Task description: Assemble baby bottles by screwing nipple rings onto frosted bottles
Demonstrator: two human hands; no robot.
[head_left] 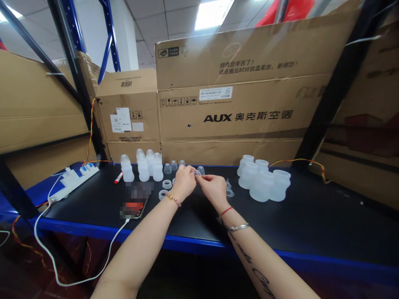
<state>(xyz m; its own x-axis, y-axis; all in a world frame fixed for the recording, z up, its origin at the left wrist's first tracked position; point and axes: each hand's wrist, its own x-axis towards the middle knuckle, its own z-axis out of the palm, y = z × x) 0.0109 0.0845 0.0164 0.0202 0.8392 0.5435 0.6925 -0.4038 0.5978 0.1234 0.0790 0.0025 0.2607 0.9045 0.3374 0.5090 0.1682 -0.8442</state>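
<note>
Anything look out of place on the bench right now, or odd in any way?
One thing: a phone lies on the black bench top beside the translucent bottle parts, its white charging cable looping over the front edge near the left forearm. It could snag. Nothing looks spilled.

Both bare forearms reach up from the bottom of the view and converge, the left hand [183,183] and right hand [213,191] close together, wrists gently bent. The fingers [190,169] of both hands pinch inward, their tips almost meeting. (A beaded bracelet [173,199] circles the left wrist; a red string [226,211] and silver bangle [238,226] sit on the right.) Dark script [258,272] runs down the right forearm.
</note>
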